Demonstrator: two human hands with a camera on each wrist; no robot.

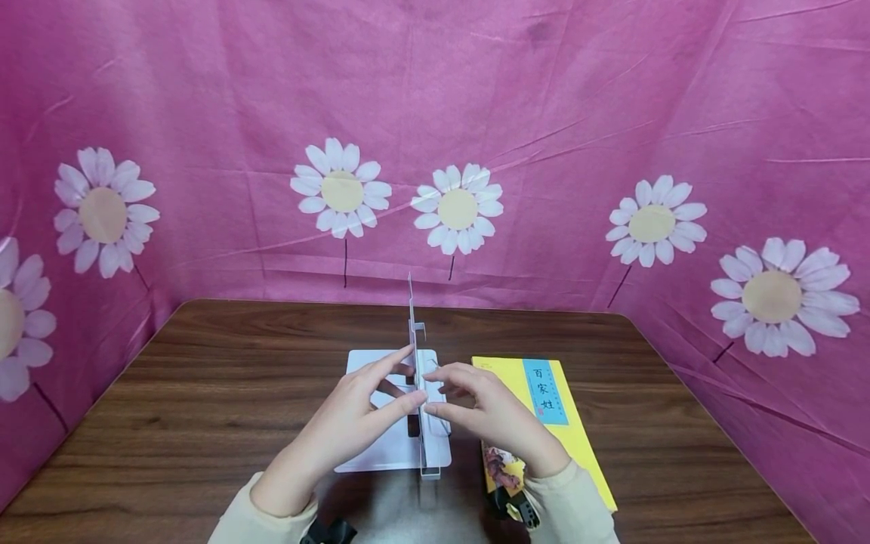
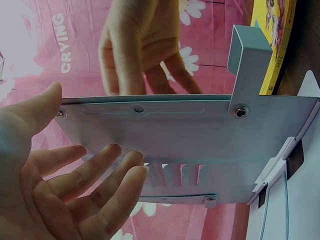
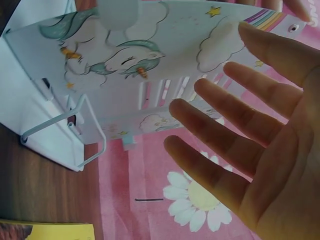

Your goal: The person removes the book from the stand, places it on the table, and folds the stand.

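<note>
A white metal book stand stands mid-table, its upright panel [image 1: 411, 332] seen edge-on and its flat base [image 1: 377, 453] on the wood. In the right wrist view the panel's front [image 3: 220, 47] carries a unicorn, clouds and a rainbow; a bent wire prop [image 3: 55, 124] rises from the base. The left wrist view shows its plain back [image 2: 175, 127], with slots and a bent bracket [image 2: 252, 62]. My left hand [image 1: 343, 415] is at the back side, fingers loosely bent near the panel; contact is unclear. My right hand [image 1: 496, 412] faces the printed side, fingers spread and apart from it.
A yellow book [image 1: 581, 446] with a blue title label lies right of the stand, partly under my right forearm. Around the wooden table [image 1: 224, 378] hangs a pink cloth [image 1: 544, 91] with white daisies.
</note>
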